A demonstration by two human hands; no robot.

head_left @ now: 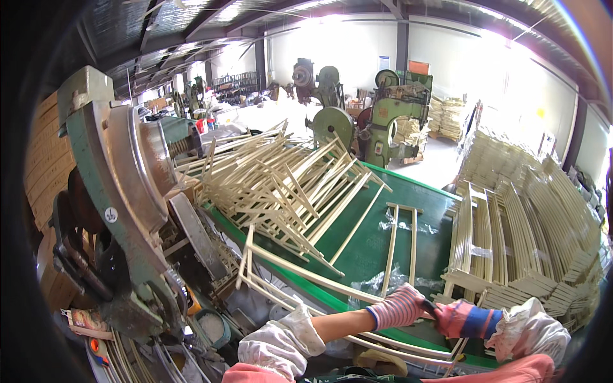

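Note:
My left hand (399, 306), in a pink and grey striped glove, meets my right hand (461, 318), in a red and blue glove, low at the right. Both are closed. A small dark thing (430, 310) shows between them, too small to name. Beneath my arms lies a long cream-coloured frame of thin bars (306, 277), stretching from the lower left to the right. Beyond my hands, another narrow cream frame (392, 249) rests on the green tabletop (364, 226), with crumpled clear plastic (383, 281) around its near end.
A loose heap of cream frames (274, 185) covers the table's left part. Neat stacks of similar frames (511, 236) stand at the right. A large green and steel press (121, 172) rises close on my left. Green machines (386, 124) stand beyond the table.

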